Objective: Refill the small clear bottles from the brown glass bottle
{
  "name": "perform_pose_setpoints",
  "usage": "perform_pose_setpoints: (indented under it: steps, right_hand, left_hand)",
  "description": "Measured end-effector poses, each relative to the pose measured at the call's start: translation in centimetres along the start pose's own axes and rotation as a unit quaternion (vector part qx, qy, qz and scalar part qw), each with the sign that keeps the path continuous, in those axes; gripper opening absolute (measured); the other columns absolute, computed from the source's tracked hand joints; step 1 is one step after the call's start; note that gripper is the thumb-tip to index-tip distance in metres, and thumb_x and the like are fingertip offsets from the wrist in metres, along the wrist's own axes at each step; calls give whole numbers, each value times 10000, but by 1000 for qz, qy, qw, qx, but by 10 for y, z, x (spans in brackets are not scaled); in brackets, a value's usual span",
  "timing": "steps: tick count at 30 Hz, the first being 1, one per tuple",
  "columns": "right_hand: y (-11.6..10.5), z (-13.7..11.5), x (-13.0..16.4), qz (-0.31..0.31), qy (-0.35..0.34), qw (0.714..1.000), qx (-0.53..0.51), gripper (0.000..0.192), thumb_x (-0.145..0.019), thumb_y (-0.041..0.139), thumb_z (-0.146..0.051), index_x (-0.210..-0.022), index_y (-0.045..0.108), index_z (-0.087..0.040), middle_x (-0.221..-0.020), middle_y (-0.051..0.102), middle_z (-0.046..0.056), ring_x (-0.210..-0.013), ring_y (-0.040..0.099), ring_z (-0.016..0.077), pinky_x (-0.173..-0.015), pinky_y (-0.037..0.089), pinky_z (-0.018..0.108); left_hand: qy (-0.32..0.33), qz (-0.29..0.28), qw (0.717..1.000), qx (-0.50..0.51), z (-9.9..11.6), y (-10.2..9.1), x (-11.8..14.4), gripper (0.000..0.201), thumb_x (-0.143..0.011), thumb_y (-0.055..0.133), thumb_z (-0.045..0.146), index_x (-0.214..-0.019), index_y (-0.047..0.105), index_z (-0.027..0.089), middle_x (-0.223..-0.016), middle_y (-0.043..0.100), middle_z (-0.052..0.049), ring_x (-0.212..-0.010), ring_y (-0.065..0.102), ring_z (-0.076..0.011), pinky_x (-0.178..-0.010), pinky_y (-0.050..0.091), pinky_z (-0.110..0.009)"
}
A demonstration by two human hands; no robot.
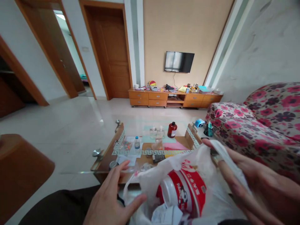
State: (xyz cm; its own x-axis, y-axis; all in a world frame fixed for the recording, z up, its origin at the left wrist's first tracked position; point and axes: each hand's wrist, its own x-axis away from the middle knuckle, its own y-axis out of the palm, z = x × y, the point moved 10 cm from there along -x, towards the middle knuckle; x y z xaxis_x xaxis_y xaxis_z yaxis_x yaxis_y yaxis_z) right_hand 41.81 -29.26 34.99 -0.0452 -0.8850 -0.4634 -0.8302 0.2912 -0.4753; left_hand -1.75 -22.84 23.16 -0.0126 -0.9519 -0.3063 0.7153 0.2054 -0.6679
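We saw a white plastic bag on the lap, just in front of the glass-topped bench. The right hand pinched the bag's rim, holding its mouth wide. The left hand was released, fingers spread at the opposite edge, grasping nothing. Inside lay 1 red-and-white tub on its side, above crumpled paper. In our judgement the thin rim could slip from the pinch, and the tilted tub might then roll out toward the floor.
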Motion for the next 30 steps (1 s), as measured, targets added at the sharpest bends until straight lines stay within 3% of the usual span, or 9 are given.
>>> perform_pose_setpoints:
  steps: [2, 5, 7, 10, 15, 20, 24, 27, 30]
  right_hand:
    - [79, 4, -14, -152, 108, 954, -234, 648, -1077, 411, -624, -1517, 598, -187, -850, 734, 62, -270, 387, 13, -406, 453, 168]
    - [187, -8, -1, -302, 221, 783, -497, 643, -1049, 520, -556, -1612, 462, -250, -993, 731, 63, -320, 456, 27, -383, 463, 184]
    - [238, 3, 20, -321, 285, 697, -574, 643, -1027, 601, -485, -1606, 456, -245, -978, 725, 51, -348, 466, 20, -381, 433, 159]
    - [286, 46, 56, -289, 345, 658, -603, 696, -965, 725, -445, -1573, 494, -199, -914, 738, 54, -368, 459, 10, -362, 330, 113]
    - [310, 140, 95, -193, 420, 678, -572, 738, -862, 847, -463, -1495, 572, -202, -824, 748, 21, -398, 495, 46, -423, 427, 161]
    - [311, 227, 98, -24, 573, 610, -546, 447, -833, 826, -237, -1256, 694, -173, -825, 744, -15, -519, 604, 83, -669, 595, 257]
    - [315, 262, 97, -12, 612, 596, -520, 200, -844, 798, -259, -1006, 710, -182, -863, 769, 29, -745, 726, 161, -782, 592, 311]
    - [313, 278, 103, -40, 616, 617, -489, 216, -839, 812, -334, -976, 706, -206, -928, 785, 42, -829, 739, 189, -800, 571, 325]
    - [302, 290, 100, -33, 604, 640, -474, 285, -798, 851, -340, -1012, 712, -214, -894, 778, 26, -815, 735, 188, -815, 556, 309]
  left_hand:
    - [-52, -55, 997, -13, -46, 7, 15, 675, -735, 834, 627, -1329, 722, 327, -1209, 781, -40, -1042, 756, -293, -859, 612, -341]
    - [-156, -167, 971, 73, -111, 37, 40, 484, -901, 674, 662, -904, 786, 191, -914, 790, -68, -847, 727, -258, -745, 551, -275]
    - [-199, -186, 946, 173, -143, 54, 50, 562, -899, 669, 703, -831, 754, 151, -857, 768, -84, -808, 689, -249, -714, 522, -271]
    - [-245, -180, 909, 284, -186, 74, 59, 580, -822, 766, 719, -845, 742, 140, -696, 690, -50, -650, 593, -186, -626, 451, -257]
    - [-392, -137, 787, 457, -238, 112, 77, 680, -762, 875, 627, -1232, 701, 168, -580, 588, 42, -517, 541, -143, -534, 372, -229]
    - [-512, -119, 649, 550, -226, 151, 71, 669, -783, 887, 362, -1369, 598, 216, -1211, 773, -109, -983, 780, -248, -898, 571, -333]
    - [-510, -61, 624, 589, -209, 161, 37, 467, -810, 809, 202, -1241, 631, 218, -1209, 771, -96, -902, 773, -208, -870, 583, -333]
    - [-482, -1, 610, 628, -207, 157, 14, 273, -825, 782, 165, -1057, 645, 212, -1002, 755, -42, -762, 727, -170, -771, 584, -317]
    - [-458, 22, 582, 671, -205, 152, 0, 152, -851, 754, 165, -951, 644, 195, -967, 729, -52, -843, 734, -205, -817, 608, -372]
